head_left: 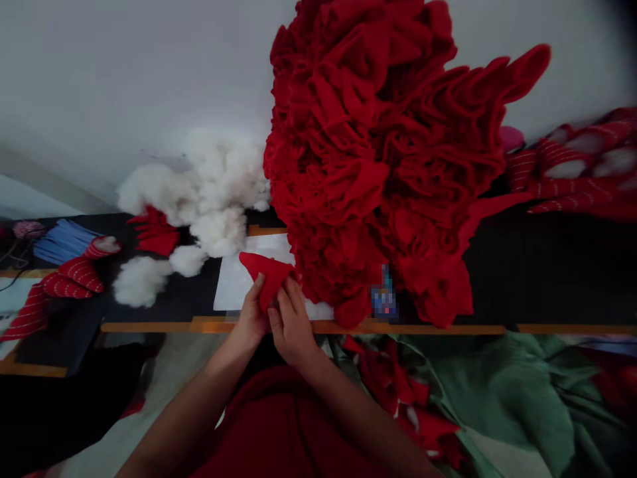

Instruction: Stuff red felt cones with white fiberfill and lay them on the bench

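Left hand and right hand both pinch red piece; its tip points up-left from grip, pile just right.

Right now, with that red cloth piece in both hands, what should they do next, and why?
Probably hold the red cloth piece with the right hand and reach the left hand to the white stuffing: the piece looks limp, and fluff lies close on the left.
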Action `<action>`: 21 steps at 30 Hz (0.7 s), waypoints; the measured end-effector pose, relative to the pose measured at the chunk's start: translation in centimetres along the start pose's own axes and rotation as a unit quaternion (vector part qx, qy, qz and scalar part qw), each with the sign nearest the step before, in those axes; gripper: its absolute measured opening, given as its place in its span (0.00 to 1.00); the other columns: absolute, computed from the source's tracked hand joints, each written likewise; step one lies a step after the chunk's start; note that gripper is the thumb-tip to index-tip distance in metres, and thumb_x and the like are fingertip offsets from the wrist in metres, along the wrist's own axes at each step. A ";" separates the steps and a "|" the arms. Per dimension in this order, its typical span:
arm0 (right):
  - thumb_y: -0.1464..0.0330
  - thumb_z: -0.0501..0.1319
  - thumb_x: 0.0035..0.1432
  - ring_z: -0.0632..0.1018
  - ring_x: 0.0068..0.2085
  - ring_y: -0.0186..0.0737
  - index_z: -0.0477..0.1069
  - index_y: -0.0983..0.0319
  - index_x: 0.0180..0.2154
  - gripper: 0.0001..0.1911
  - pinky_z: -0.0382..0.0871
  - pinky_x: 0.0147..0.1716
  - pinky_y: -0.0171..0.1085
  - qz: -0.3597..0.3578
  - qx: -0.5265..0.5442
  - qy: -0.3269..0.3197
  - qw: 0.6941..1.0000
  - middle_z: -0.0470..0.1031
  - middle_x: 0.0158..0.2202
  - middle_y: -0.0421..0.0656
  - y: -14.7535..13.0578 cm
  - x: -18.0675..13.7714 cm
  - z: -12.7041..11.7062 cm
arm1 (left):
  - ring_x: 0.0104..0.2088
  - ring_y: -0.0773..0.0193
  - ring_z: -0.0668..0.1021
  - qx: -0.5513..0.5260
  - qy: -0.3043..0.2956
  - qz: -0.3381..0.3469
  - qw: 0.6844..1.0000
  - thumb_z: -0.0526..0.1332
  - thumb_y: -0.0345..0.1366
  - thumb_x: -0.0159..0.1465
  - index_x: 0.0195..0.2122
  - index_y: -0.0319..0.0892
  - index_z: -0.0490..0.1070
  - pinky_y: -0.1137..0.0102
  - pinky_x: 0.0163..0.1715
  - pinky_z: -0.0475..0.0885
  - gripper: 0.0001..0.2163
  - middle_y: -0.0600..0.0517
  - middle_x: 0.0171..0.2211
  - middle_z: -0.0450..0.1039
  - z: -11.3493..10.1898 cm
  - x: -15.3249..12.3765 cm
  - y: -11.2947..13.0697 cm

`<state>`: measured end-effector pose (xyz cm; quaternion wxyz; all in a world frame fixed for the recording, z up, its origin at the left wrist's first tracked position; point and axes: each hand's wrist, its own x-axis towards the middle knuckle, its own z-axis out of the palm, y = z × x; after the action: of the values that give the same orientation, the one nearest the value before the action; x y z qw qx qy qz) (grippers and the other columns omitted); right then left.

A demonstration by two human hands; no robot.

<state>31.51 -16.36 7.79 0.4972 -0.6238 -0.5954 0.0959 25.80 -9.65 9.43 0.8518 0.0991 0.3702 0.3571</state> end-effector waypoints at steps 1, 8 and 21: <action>0.71 0.48 0.58 0.54 0.61 0.52 0.44 0.60 0.59 0.28 0.57 0.54 0.56 -0.001 -0.003 0.007 1.000 0.52 0.59 0.53 0.0 0.0 0.0 | 0.43 0.58 0.75 0.002 0.011 0.002 1.000 0.59 0.40 0.55 0.39 0.37 0.71 0.65 0.47 0.68 0.14 0.48 0.36 0.76 0.0 -0.1 0.0; 0.74 0.50 0.57 0.61 0.56 0.45 0.58 0.58 0.52 0.20 0.61 0.52 0.51 0.018 0.036 0.059 0.997 0.60 0.53 0.49 -0.3 -0.3 -1.3 | 0.37 0.61 0.77 -0.024 0.006 -0.053 0.998 0.53 0.47 0.58 0.37 0.37 0.71 0.69 0.41 0.71 0.17 0.47 0.35 0.75 0.1 0.1 0.7; 0.75 0.51 0.56 0.67 0.49 0.42 0.66 0.60 0.46 0.16 0.66 0.48 0.45 0.028 0.034 0.030 0.999 0.66 0.47 0.49 0.5 -1.0 -1.3 | 0.34 0.62 0.76 -0.050 0.031 -0.079 0.995 0.52 0.50 0.58 0.38 0.36 0.70 0.69 0.39 0.72 0.20 0.47 0.32 0.74 -0.4 0.6 0.1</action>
<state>32.51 -17.79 7.55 0.5334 -0.6252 -0.5588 0.1111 25.74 -9.21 8.90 0.8693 0.0159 0.3846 0.3101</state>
